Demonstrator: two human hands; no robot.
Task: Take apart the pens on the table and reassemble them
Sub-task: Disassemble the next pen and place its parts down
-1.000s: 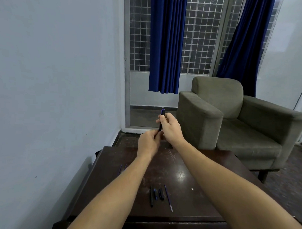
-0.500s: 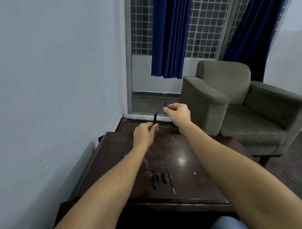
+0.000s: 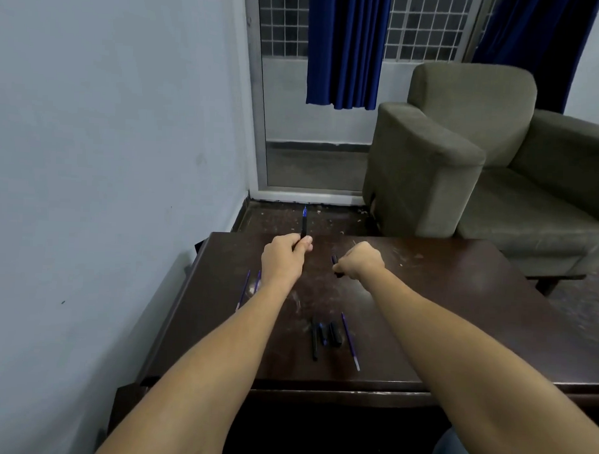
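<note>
Dark table (image 3: 458,317): your left hand (image 3: 285,262) pinches pen barrel (image 3: 304,225) upright, right hand (image 3: 363,263) grips cap (image 3: 336,266), held apart for disassembly.

Two hands show just above mid-frame: the left hand (image 3: 283,263) and the right hand (image 3: 361,263). The left grips one pen (image 3: 304,223), the right one short dark piece (image 3: 335,267). Three thin blue refills lie on the one table (image 3: 458,300): an outer refill (image 3: 243,292) and an inner refill (image 3: 257,280) at centre left, and a lone refill (image 3: 350,340) at lower centre. Beside it are three black parts: a long barrel (image 3: 314,343), a middle stub (image 3: 322,334) and a thick stub (image 3: 335,334). One armchair (image 3: 464,147) fills the upper right. There are two blue curtains: a centre curtain (image 3: 343,48) and a corner curtain (image 3: 536,31).
</note>
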